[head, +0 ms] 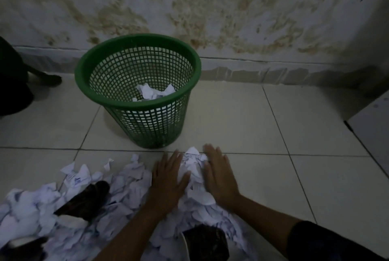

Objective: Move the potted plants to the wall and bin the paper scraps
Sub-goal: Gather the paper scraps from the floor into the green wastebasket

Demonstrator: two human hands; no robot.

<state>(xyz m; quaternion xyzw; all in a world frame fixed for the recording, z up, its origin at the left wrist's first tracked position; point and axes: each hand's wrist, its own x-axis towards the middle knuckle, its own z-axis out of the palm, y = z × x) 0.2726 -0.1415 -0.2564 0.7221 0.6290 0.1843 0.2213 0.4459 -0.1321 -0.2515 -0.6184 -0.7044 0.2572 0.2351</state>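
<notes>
Scraps (194, 168) of white paper lie heaped on the floor (242, 117) just in front of the bin (137, 79), and both hands press in on one mound of them from either side. The left hand (168, 178) lies with fingers straight against the mound's left flank; the right hand (221, 174) lies the same way against its right flank, fingers straight and slightly spread. Neither grip is curled round anything: the palms squeeze the mound between them.

From the mound the scraps spread away from the bin, down and to the left, in a wide litter over the tiles. Two dark feet (86, 199) stand among them, left of the hands and below them.

The bin is a green mesh basket standing upright near the wall (210, 8), with a few crumpled scraps at its bottom. The wall behind the bin is stained brown in patches. Left of the bin, a dark shape sits at the frame's edge; what it is I cannot tell.
</notes>
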